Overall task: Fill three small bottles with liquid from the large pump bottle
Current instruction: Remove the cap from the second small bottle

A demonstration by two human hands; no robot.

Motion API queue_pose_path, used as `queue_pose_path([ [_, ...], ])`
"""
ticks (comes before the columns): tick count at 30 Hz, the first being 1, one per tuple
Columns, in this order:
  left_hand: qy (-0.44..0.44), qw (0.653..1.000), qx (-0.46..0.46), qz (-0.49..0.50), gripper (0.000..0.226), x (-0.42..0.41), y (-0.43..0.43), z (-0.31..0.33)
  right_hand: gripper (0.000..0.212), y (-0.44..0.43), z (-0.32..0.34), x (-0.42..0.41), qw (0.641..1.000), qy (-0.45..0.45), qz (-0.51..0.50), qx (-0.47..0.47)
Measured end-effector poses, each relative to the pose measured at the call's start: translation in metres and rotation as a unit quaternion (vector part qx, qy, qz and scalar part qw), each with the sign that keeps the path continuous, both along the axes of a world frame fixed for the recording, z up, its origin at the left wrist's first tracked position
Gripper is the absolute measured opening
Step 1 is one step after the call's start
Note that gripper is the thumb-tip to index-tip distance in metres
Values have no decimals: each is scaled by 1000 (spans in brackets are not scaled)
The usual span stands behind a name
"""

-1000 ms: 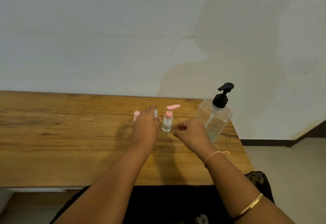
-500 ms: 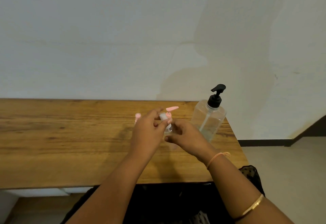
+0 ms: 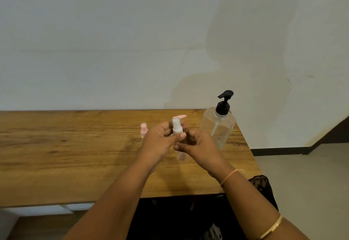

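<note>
Above the table [image 3: 75,154], my left hand [image 3: 158,143] pinches the white cap [image 3: 177,128] of the upright small bottle [image 3: 180,155]; my right hand [image 3: 200,148] clamps its body just below.

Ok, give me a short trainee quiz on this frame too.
1. True or false: the large pump bottle lies on its side.
2. The cap of the small bottle gripped by the left hand and right hand is: A white, B black, C green.
3. Fill in: the pink-capped bottle stands on the ___.
Key: 1 false; 2 A; 3 table.
</note>
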State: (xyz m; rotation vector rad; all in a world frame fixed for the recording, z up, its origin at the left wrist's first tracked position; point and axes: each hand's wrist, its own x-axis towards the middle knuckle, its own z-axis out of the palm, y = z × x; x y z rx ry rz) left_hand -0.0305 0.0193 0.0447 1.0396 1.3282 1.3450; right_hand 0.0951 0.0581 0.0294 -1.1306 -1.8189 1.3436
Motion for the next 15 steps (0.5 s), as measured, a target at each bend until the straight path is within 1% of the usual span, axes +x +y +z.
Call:
queue_pose_path([
  [2, 2, 999, 5, 38, 35, 2, 2, -3, 26, 0, 0, -3, 1000, -3, -10, 7],
  [5, 42, 997, -2, 66, 36, 3, 4, -6, 28, 0, 0, -4, 1000, 5, -18, 3],
  [6, 37, 998, -9, 51, 33, 2, 3, -6, 29, 0, 0, -5, 1000, 4, -14, 3],
  [8, -7, 1000, -18, -13, 26, 0, 2, -3, 30, 1, -1, -5, 1000, -6, -2, 1],
  [10, -28, 999, -13, -34, 30, -3, 2, -2, 30, 2, -3, -6, 1000, -6, -2, -3],
  [11, -23, 1000, -9, -15, 28, -3, 2, -2, 32, 2, -3, -6, 1000, -5, -2, -3],
  [13, 3, 998, -9, 55, 23, -1, 3, -4, 33, 2, -3, -8, 1000, -5, 5, 2],
  [15, 29, 996, -18, 86, 31, 3, 3, -5, 30, 0, -3, -11, 1000, -12, 13, 1],
])
